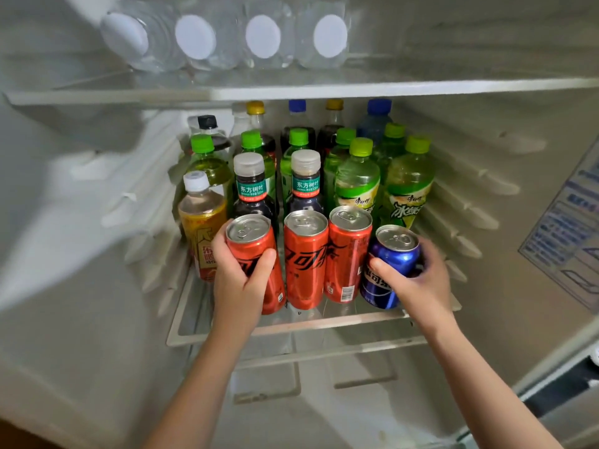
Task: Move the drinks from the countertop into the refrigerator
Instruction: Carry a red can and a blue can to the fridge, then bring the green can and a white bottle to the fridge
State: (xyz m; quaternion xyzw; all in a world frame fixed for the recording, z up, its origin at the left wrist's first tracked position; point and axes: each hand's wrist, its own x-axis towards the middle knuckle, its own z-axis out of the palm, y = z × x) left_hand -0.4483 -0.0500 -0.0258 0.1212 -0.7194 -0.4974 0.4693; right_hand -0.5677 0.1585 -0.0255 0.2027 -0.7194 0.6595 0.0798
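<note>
Reaching into the refrigerator (486,222), we have both hands on cans at the front of its glass shelf (291,332). Our left hand (238,280) is wrapped round a red can (256,244), with the thumb across the label and the fingers behind it. Our right hand (418,280) is clamped on a blue can (393,251), thumb on the front and fingers curled round the far side. We cannot tell whether either can's base rests on the shelf. Between our hands two more red cans (306,257) stand upright, touching each other. Just left of our left hand stands a yellow-labelled bottle (202,218). Beyond our fingers are two dark tea bottles (252,189), and green-capped bottles (356,179) are packed behind them. High above both hands, clear water bottles (227,37) lie on their sides, white caps toward us.
</note>
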